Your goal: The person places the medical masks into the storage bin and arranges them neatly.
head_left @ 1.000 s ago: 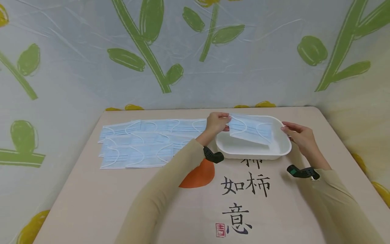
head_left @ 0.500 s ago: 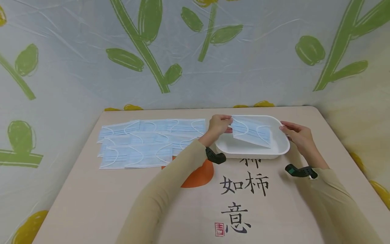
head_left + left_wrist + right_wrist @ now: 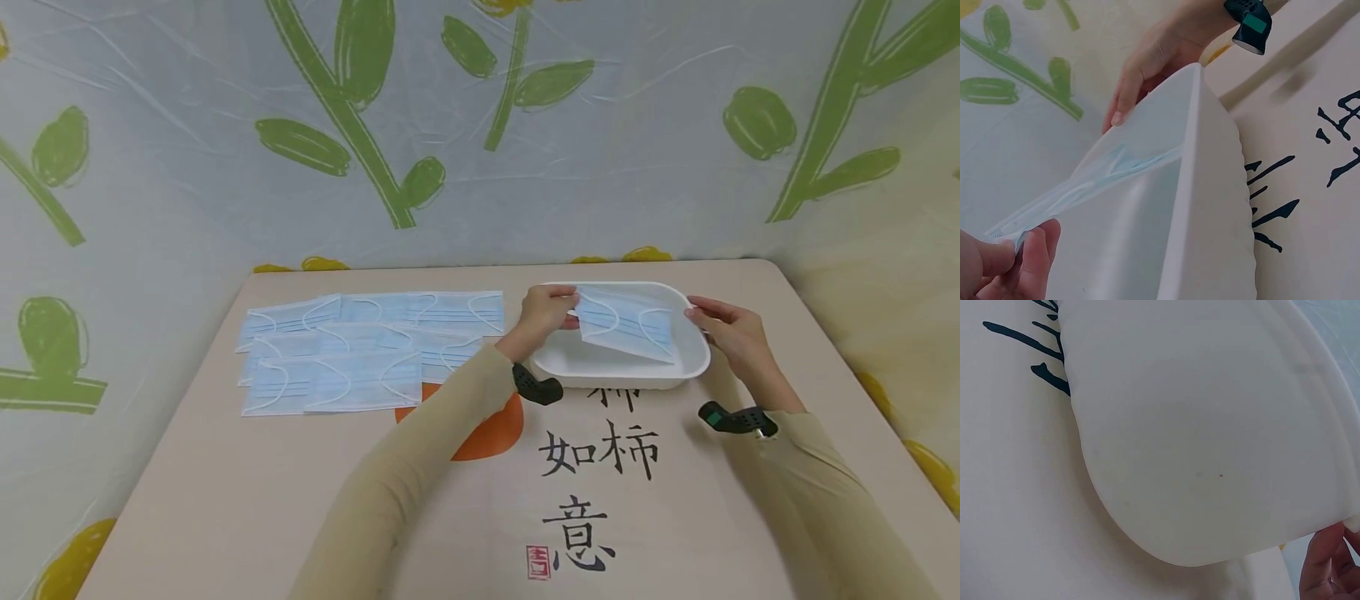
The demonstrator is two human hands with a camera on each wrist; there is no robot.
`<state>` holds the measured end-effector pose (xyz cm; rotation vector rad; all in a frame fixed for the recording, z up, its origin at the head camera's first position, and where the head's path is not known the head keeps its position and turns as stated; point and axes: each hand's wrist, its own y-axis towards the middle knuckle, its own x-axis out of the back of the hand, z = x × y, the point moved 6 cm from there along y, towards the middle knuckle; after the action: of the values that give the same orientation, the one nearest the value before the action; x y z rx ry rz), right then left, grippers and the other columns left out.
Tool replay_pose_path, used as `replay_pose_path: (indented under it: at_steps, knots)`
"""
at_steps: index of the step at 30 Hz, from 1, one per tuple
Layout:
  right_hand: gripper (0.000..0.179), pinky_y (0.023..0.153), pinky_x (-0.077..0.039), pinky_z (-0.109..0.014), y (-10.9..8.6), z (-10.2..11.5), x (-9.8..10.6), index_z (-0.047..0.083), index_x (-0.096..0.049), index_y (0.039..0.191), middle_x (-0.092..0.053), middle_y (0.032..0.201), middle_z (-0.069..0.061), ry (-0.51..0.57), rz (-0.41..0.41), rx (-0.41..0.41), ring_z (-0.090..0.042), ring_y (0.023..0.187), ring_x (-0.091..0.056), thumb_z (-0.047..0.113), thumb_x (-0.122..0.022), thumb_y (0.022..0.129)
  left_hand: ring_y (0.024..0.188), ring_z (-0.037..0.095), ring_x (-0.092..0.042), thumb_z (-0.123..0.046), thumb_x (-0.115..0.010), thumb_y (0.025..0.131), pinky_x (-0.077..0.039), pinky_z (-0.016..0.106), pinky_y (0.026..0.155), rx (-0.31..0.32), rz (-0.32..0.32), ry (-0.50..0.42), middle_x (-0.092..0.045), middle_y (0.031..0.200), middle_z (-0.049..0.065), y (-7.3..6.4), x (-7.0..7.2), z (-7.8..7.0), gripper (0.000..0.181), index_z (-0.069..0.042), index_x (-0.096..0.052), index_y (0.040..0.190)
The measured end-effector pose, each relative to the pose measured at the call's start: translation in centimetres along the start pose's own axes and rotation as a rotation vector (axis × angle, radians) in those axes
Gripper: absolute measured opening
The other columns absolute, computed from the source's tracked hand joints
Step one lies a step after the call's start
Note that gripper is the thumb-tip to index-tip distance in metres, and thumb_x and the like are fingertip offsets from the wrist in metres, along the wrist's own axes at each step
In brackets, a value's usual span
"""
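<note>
In the head view my left hand [image 3: 546, 315] pinches the left edge of a light blue disposable face mask [image 3: 628, 323], held slanting over a white oblong tub [image 3: 622, 382]. The left wrist view shows this mask [image 3: 1091, 184] almost edge-on, inside the tub's walls, between thumb and fingers [image 3: 1034, 250]. My right hand [image 3: 738, 333] grips the tub's right rim with thumb and fingers. From the right wrist the tub's outer wall [image 3: 1204, 444] fills most of the picture, and only part of that hand [image 3: 1332, 559] appears at the lower right.
Several more blue masks [image 3: 333, 379] lie in overlapping rows on the table's left. The pale table [image 3: 225, 500] carries an orange print [image 3: 491, 429] and black written characters [image 3: 581, 533]. Behind it hangs a leaf-patterned sheet [image 3: 600, 183].
My left hand has moved slightly right and down with the mask, which now sits further over the tub. The right hand keeps its grip on the rim.
</note>
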<state>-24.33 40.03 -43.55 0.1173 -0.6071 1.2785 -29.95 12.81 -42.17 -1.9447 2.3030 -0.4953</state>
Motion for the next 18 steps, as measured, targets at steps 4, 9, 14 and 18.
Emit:
replay_pose_path:
  at_steps: [4, 9, 14, 18]
  knots:
    - [0.066, 0.071, -0.045, -0.002, -0.08, 0.19, -0.08, 0.006, -0.042, 0.144, -0.047, 0.104, 0.021, -0.005, -0.002, 0.007, 0.0, 0.092, -0.048, 0.046, -0.055, 0.093, 0.065, 0.016, -0.066, -0.014, -0.062, 0.094, -0.058, 0.025, 0.066, -0.021, 0.015, -0.016, -0.07, 0.107, 0.009, -0.05, -0.07, 0.09, 0.028, -0.007, -0.066, 0.12]
    - [0.066, 0.072, -0.045, -0.002, -0.17, 0.31, -0.11, 0.006, -0.042, 0.144, -0.048, 0.106, 0.021, -0.003, 0.0, 0.019, 0.001, 0.092, -0.049, 0.046, -0.055, 0.093, 0.06, 0.013, -0.063, -0.014, -0.062, 0.094, -0.058, 0.024, 0.063, -0.031, -0.003, 0.006, -0.07, 0.106, 0.007, 0.05, -0.2, 0.22, 0.026, -0.008, -0.068, 0.118]
    - [0.066, 0.074, -0.046, -0.003, -0.22, 0.23, -0.11, 0.006, -0.042, 0.144, -0.051, 0.121, 0.008, -0.015, 0.005, 0.016, 0.002, 0.092, -0.049, 0.047, -0.054, 0.094, 0.054, 0.012, -0.062, -0.013, -0.064, 0.092, -0.056, 0.022, 0.058, -0.048, -0.043, 0.055, -0.071, 0.097, 0.007, 0.09, -0.23, 0.15, 0.023, -0.009, -0.07, 0.113]
    - [0.066, 0.08, -0.047, -0.005, -0.4, 0.27, -0.09, 0.007, -0.041, 0.145, -0.049, 0.13, 0.002, -0.036, 0.012, 0.009, 0.004, 0.092, -0.049, 0.048, -0.053, 0.094, 0.05, 0.012, -0.063, -0.013, -0.068, 0.089, -0.054, 0.019, 0.053, -0.076, -0.087, 0.072, -0.073, 0.087, 0.008, 0.08, -0.08, -0.13, 0.02, -0.009, -0.073, 0.108]
